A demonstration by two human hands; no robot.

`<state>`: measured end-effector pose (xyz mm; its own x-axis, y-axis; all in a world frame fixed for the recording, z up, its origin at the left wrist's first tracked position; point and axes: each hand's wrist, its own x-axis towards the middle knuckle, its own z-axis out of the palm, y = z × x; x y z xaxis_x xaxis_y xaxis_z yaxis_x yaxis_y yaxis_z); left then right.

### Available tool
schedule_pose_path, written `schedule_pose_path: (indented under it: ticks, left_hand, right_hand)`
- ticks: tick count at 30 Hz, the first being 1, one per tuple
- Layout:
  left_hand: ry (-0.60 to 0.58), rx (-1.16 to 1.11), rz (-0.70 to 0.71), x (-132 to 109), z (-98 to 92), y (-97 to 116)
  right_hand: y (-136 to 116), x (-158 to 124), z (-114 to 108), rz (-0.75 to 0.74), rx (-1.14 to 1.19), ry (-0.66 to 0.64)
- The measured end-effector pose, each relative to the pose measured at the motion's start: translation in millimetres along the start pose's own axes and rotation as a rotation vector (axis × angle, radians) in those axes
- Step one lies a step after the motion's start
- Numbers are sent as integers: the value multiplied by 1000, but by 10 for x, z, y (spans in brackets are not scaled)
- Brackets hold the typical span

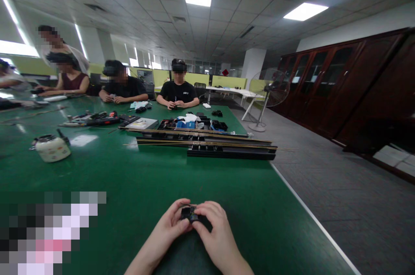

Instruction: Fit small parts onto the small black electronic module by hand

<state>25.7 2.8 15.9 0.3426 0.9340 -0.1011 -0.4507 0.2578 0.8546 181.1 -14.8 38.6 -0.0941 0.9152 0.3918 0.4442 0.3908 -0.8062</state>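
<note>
Between my two hands, low over the green table, is a small black part that looks like plastic. Its exact kind is too small to make out. My left hand grips it from the left, with the thumb at the near edge and the fingers curled behind. On the other side my right hand holds it with thumb and fingertips. The fingers cover much of the part, and a dark patch shows beneath the right palm.
Black rails with thin brass-coloured rods lie across the table ahead. Behind them are blue and black parts. A pale pot stands left. Several people sit beyond. The table's right edge borders the floor; a fan stands there.
</note>
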Motion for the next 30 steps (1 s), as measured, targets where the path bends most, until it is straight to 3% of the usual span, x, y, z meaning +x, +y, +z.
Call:
schedule_pose_path:
  ticks: [13,30]
  left_hand:
    - [47,-12,-24,-8,14,20]
    - [-4,-62,-10,-35,36,69]
  right_hand:
    - [28,-26,-9,107,35,-33]
    - [32,-1,3,154,170,-6]
